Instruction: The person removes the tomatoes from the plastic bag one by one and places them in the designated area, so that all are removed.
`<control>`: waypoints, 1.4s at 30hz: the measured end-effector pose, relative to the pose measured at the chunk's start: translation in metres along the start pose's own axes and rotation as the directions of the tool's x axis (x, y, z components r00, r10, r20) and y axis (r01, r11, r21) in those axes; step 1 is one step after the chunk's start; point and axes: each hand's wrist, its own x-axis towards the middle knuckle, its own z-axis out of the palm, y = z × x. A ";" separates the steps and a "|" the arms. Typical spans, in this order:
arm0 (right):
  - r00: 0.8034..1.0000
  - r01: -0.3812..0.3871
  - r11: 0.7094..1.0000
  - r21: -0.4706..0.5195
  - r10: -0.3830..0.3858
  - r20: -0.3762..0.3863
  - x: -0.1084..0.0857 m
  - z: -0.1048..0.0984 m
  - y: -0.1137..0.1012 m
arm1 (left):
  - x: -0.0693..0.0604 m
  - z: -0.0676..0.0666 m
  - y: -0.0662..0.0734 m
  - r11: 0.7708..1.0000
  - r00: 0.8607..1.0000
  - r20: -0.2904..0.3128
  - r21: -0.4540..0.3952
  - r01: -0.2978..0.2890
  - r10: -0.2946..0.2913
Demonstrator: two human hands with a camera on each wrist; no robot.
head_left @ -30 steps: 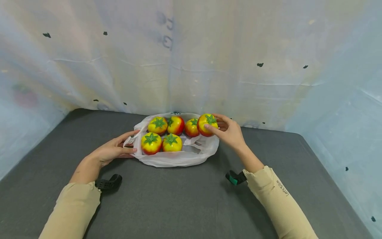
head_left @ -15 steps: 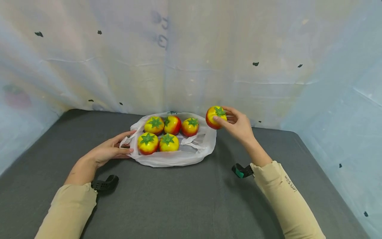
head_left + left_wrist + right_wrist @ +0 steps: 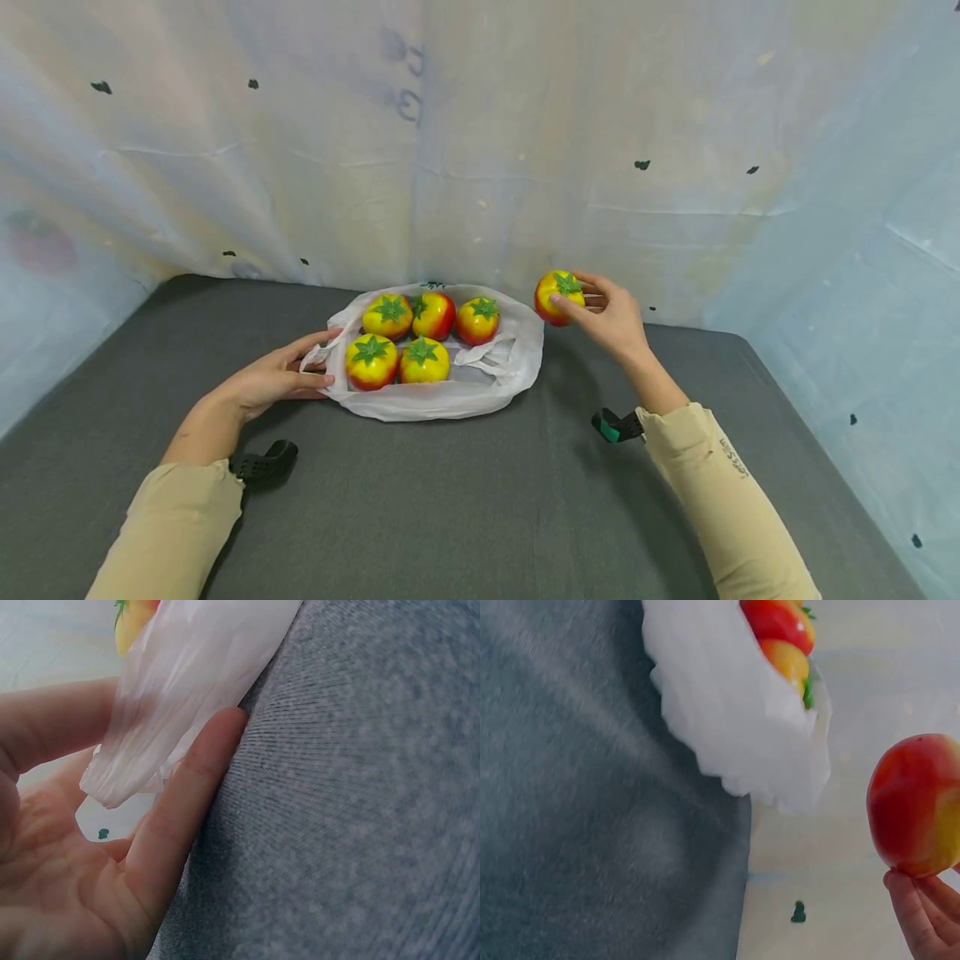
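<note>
A white plastic bag point(image 3: 431, 407) lies spread on the dark table with its top gaping. Several glossy yellow-and-red tomatoes point(image 3: 371, 363) with green star-shaped tops sit inside it, grouped towards the left and back. At the bag's left end my left hand point(image 3: 270, 379) touches the plastic with fairly straight fingers; in the left wrist view the bag's handle point(image 3: 142, 742) hangs between the spread fingers. My right hand point(image 3: 618, 321) holds one more tomato point(image 3: 551, 305) by its right side between thumb and fingers, above the table just beyond the bag's right rim.
The dark table point(image 3: 450, 500) ends at a pale plastic sheet point(image 3: 495, 167) hung behind it, with sheeting on both sides too. Black wrist mounts point(image 3: 266, 461) jut from both sleeves.
My right hand has lifted its tomato out from over the bag's right part and moved it rightward past the rim. The left hand stays at the bag's left end.
</note>
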 end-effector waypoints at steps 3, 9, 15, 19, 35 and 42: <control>1.000 -0.011 1.000 -0.014 0.011 -0.005 0.002 -0.001 0.006 | 0.000 0.000 0.000 1.000 1.000 0.000 0.003 0.001 -0.001; 1.000 -0.022 0.999 -0.040 0.021 -0.011 0.005 -0.001 0.012 | 0.000 0.000 0.000 1.000 1.000 -0.009 0.012 0.008 -0.007; 0.999 -0.046 0.998 -0.041 0.046 -0.001 0.007 0.001 0.020 | 0.000 -0.001 0.001 1.000 1.000 0.006 0.008 -0.013 0.013; 0.997 -0.076 0.996 -0.042 0.076 0.009 0.008 0.003 0.028 | 0.001 -0.002 0.000 1.000 1.000 0.005 0.001 -0.012 0.012; 0.991 -0.128 0.987 -0.099 0.132 0.035 0.010 0.013 0.055 | 0.002 0.000 -0.001 1.000 1.000 0.000 0.004 -0.008 0.008; 0.988 -0.133 0.980 -0.151 0.143 0.058 0.010 0.016 0.064 | 0.002 -0.001 -0.004 1.000 1.000 -0.006 0.008 -0.015 0.015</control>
